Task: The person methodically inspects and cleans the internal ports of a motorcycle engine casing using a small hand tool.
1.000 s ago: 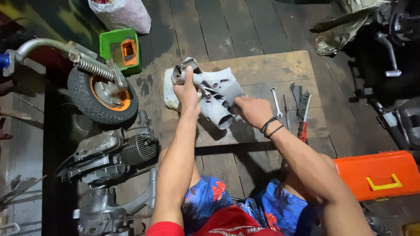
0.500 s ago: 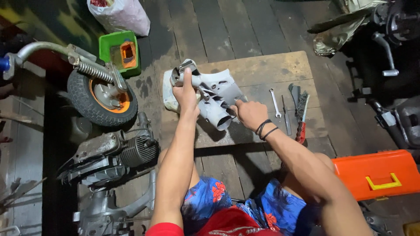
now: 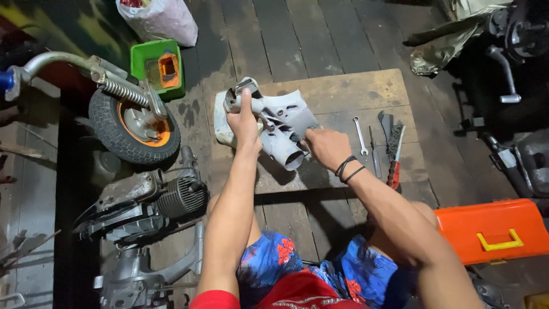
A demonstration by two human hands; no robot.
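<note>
A grey cast-metal scooter housing (image 3: 283, 123) with a round tube opening lies on a wooden board (image 3: 337, 94) in front of me. My left hand (image 3: 243, 120) grips its upper left end and steadies it. Its right side, near the tube opening, is where my right hand (image 3: 326, 146) presses, fingers closed around a small tool that I cannot make out. Black bands circle that wrist.
A wrench (image 3: 359, 135), a wire brush (image 3: 394, 140) and a red-handled tool (image 3: 393, 171) lie on the board's right. Left: a small wheel with spring fork (image 3: 134, 123), a green tub (image 3: 157, 66), an engine (image 3: 148, 197). An orange toolbox (image 3: 492, 229) sits at right.
My right hand has shifted slightly left and closer against the housing. The left hand keeps its grip in the same place.
</note>
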